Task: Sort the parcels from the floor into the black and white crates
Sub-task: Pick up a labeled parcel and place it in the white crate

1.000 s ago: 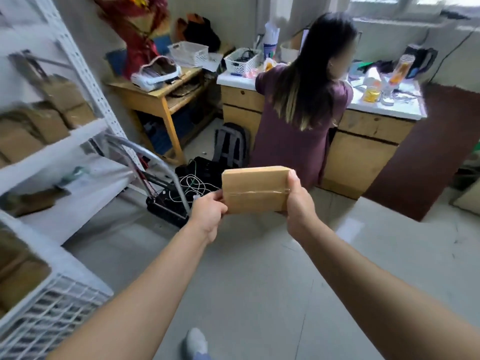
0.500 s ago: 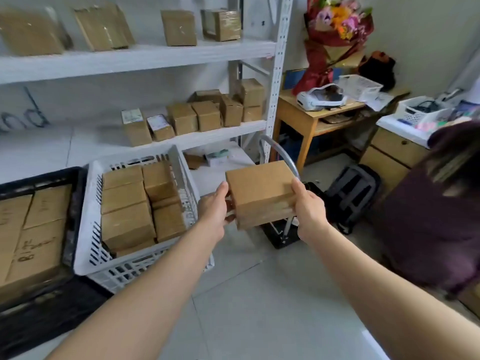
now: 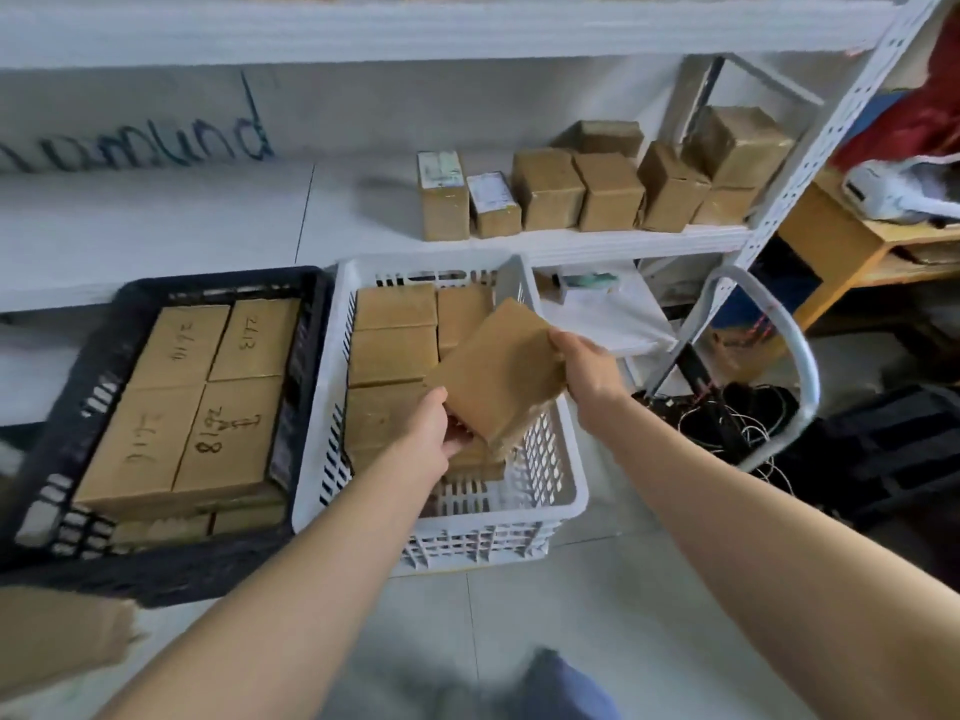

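At the far left, a blurred brown parcel edge (image 3: 57, 641) sits in the bottom corner on the floor (image 3: 597, 615). Beside it stands the black crate (image 3: 208, 280), filled with flat brown parcels that have numbers handwritten on their tops. Touching its right side is the white crate (image 3: 431, 262). Its left and back parts are packed with plain brown parcels, and a gap remains at its near right. Over that gap is the parcel (image 3: 498, 371) being sorted, tilted with its lower corner dipping inside the crate walls. The left hand (image 3: 431, 433) grasps that lower corner from beneath, fingers curled under it. The right hand (image 3: 587, 371) grips the raised upper edge. Half a second ago the same parcel was held level, out over the floor to the right of the white crate. A second ago the person faced the room, away from the crates. So the carry looks finished and the placing has probably begun, though the parcel is not yet let go. Behind, a white shelf (image 3: 571, 241) holds a row of small boxes (image 3: 608, 192). To the right a curved grey trolley handle (image 3: 800, 356) rises above tangled cables.
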Available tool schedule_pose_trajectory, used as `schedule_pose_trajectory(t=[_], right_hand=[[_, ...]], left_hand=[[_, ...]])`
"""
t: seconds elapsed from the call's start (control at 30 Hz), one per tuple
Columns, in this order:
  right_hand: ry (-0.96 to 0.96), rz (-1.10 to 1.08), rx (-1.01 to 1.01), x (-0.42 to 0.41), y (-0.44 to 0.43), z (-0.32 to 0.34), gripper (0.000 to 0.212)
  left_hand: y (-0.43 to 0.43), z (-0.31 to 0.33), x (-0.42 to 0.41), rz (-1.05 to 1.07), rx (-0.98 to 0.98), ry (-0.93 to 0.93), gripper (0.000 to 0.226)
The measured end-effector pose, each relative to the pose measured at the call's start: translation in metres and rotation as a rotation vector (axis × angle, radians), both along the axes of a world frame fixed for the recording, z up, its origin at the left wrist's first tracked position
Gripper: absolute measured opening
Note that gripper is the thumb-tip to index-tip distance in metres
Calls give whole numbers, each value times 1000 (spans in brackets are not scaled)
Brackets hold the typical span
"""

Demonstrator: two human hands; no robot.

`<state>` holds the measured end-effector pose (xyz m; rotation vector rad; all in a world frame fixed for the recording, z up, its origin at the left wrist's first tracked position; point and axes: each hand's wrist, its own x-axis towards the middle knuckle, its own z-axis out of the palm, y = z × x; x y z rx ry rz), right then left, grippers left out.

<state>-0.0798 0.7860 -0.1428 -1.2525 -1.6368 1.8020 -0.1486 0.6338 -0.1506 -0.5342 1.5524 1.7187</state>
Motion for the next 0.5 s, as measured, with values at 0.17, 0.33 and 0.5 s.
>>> schedule_pose_trajectory(t=[0.17, 0.33, 0.5], right_hand=[[-117, 190, 74, -53, 28, -35, 20], [-245, 333, 82, -93, 52, -73, 27], [-385, 466, 149, -122, 57, -101, 43]], left_hand=[[14, -18, -18, 41, -31, -128, 27], [32, -39, -34, 106, -55, -277, 15], [40, -62, -43, 116, -94, -350, 10]])
